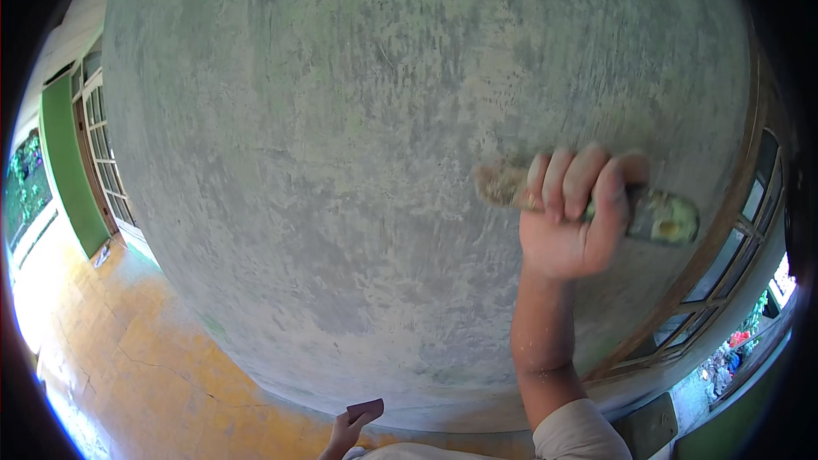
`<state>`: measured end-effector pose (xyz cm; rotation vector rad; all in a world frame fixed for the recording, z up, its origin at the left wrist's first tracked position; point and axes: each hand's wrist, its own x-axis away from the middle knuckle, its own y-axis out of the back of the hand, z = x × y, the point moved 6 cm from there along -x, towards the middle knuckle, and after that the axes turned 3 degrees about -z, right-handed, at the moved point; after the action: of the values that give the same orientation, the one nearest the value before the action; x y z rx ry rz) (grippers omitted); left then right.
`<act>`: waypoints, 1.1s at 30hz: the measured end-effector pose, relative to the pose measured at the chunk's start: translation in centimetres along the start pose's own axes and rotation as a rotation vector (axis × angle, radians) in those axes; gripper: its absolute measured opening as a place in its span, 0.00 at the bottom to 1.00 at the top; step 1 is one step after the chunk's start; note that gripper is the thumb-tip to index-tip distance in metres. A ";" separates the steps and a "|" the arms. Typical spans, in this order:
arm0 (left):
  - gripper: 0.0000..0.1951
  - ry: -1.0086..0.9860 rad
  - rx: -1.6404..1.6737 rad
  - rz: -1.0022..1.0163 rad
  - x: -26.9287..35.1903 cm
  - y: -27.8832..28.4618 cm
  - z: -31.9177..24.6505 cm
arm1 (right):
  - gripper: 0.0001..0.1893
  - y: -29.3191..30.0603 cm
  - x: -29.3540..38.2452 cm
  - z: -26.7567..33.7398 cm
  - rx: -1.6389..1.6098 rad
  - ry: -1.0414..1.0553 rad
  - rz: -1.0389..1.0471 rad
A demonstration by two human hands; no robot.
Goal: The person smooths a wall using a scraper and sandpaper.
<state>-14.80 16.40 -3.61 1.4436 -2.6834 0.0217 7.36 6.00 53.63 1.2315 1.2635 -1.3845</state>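
Observation:
My right hand [569,217] is raised against the wall, its fingers wrapped around a worn, paint-stained brush [668,217]. The brush lies nearly level, with a frayed brownish end to the left and a green-smeared end to the right. Motion blurs it, and my fingers cover its middle. In front of me the plastered wall [358,191] has patchy grey and faded green paint with scrape marks. Low at the bottom of the view, my left hand [346,432] grips a small folded dark sheet [366,409], which looks like sandpaper, in front of the wall's foot.
A wood-framed window [716,262] borders the wall on the right. Yellowish floor tiles [153,364] with a crack run along the left. Farther back stand a green pillar [73,166] and a glazed door [105,147]. A dark chair-like panel [648,428] is at lower right.

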 end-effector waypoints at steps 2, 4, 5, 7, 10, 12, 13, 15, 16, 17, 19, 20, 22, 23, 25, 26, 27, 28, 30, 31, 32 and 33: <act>0.13 -0.001 -0.020 -0.047 0.4 0.3 -0.2 | 0.09 -0.1 3.5 0.3 -0.053 -0.146 0.012; 0.13 -0.036 0.011 -0.076 0.6 0.5 -0.3 | 0.11 0.4 8.1 0.3 -0.053 -0.332 -0.002; 0.13 -0.081 0.052 -0.087 0.6 0.6 -0.5 | 0.11 0.8 10.7 0.2 -0.028 -0.429 -0.004; 0.13 -0.065 0.033 -0.107 0.4 0.6 -0.2 | 0.10 2.4 15.7 -0.1 0.358 -0.615 0.091; 0.13 -0.072 0.000 -0.097 0.4 0.4 -0.6 | 0.11 6.1 23.9 -1.3 0.355 -1.052 -0.132; 0.13 -0.091 -0.054 -0.070 0.3 -0.4 -1.8 | 0.11 8.6 28.4 -0.6 0.271 -1.175 -0.428; 0.12 -0.107 -0.095 -0.061 0.4 -0.7 -2.7 | 0.10 9.4 30.7 0.1 0.225 -1.237 -0.575; 0.12 -0.190 -0.187 -0.112 0.3 -0.5 -5.8 | 0.10 10.3 34.4 2.1 0.225 -1.317 -0.676; 0.11 -0.259 -0.238 -0.168 0.1 -0.2 -7.8 | 0.11 10.5 35.9 3.2 0.210 -1.342 -0.724; 0.11 -0.284 -0.292 -0.225 -0.3 0.2 -9.9 | 0.11 10.7 37.6 4.5 0.230 -1.397 -0.778; 0.15 -0.611 -0.197 -0.349 -0.8 1.5 -16.2 | 0.12 10.6 40.5 6.9 0.224 -1.481 -0.865; 0.16 -0.795 -0.229 -0.440 -0.8 2.3 -19.6 | 0.12 10.7 41.7 8.0 0.237 -1.503 -0.930; 0.19 -1.046 -0.313 -0.589 -0.5 3.9 -26.0 | 0.12 10.5 43.4 9.7 0.228 -1.533 -1.025; 0.20 -1.125 -0.378 -0.655 -0.3 4.4 -28.9 | 0.12 10.4 43.8 10.2 0.222 -1.519 -1.046; 0.22 -1.115 -0.543 -0.749 -0.7 4.6 -33.8 | 0.13 10.3 44.3 11.0 0.204 -1.493 -1.096; 0.22 -1.226 -0.526 -0.730 -0.9 3.9 -36.1 | 0.13 10.2 44.2 11.3 0.211 -1.482 -1.090; 0.23 -1.270 -0.516 -0.727 -1.4 3.2 -37.9 | 0.13 10.1 44.0 11.5 0.214 -1.475 -1.095; 0.23 -1.314 -0.505 -0.721 -1.8 2.6 -39.5 | 0.13 10.1 43.9 11.7 0.218 -1.468 -1.101; 0.22 -1.468 -0.485 -0.583 -2.3 0.5 -42.0 | 0.13 10.0 43.3 12.1 0.229 -1.442 -1.100; 0.22 -1.541 -0.492 -0.532 -2.4 -0.9 -42.8 | 0.13 10.1 43.1 12.4 0.256 -1.441 -1.107; 0.21 -1.608 -0.504 -0.484 -2.5 -2.2 -43.6 | 0.13 10.1 42.9 12.7 0.272 -1.433 -1.109; 0.21 -1.701 -0.511 -0.436 -2.4 -3.5 -44.2 | 0.13 10.1 42.7 13.0 0.277 -1.409 -1.110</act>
<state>-7.17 18.99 40.09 2.2109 -2.3789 -2.6934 10.21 -7.20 9.94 -0.6201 0.5928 -2.4915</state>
